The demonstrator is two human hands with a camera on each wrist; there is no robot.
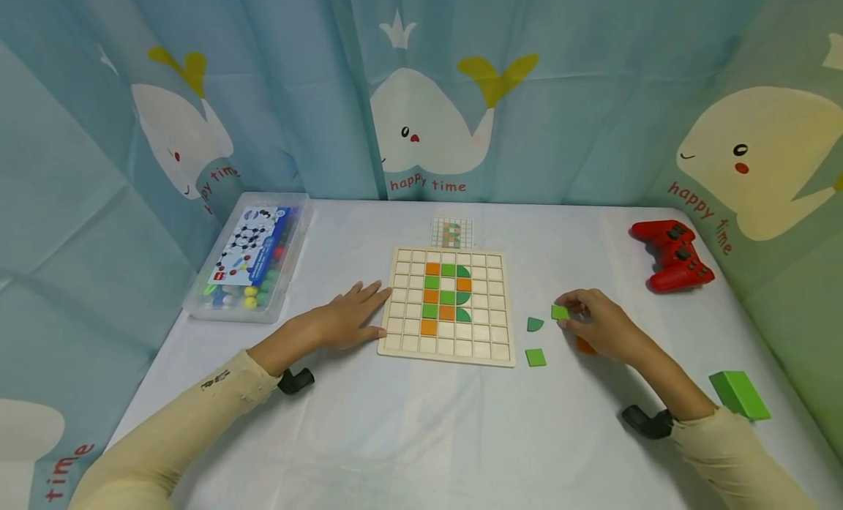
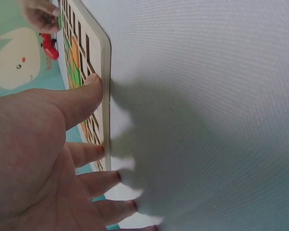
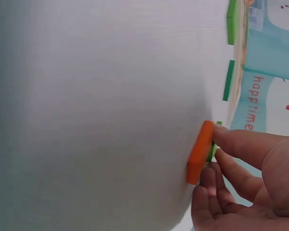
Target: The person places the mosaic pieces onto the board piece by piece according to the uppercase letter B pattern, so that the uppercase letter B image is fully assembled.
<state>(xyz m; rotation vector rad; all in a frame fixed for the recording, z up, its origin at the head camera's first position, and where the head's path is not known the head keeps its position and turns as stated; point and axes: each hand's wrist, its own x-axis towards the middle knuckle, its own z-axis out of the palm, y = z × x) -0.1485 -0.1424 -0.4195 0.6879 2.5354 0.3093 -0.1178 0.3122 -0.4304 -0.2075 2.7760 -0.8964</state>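
Note:
A square wooden grid board (image 1: 445,356) lies on the table, with orange and green tiles set in its middle columns. My left hand (image 1: 352,316) rests at the board's left edge, fingers spread and thumb touching the rim (image 2: 106,96). To the right of the board, my right hand (image 1: 602,323) pinches a light green square tile (image 1: 560,312) between thumb and fingertips. An orange tile (image 3: 200,153) lies close by, partly hidden under that hand in the head view. Between board and hand lie a dark green quarter-round tile (image 1: 535,325) and another light green square tile (image 1: 536,358).
A small pattern card (image 1: 461,223) lies behind the board. At the back left stands a clear plastic case (image 1: 276,305) of coloured pieces. A red game controller (image 1: 675,255) is at the back right, and a green block (image 1: 740,394) sits beside the right forearm.

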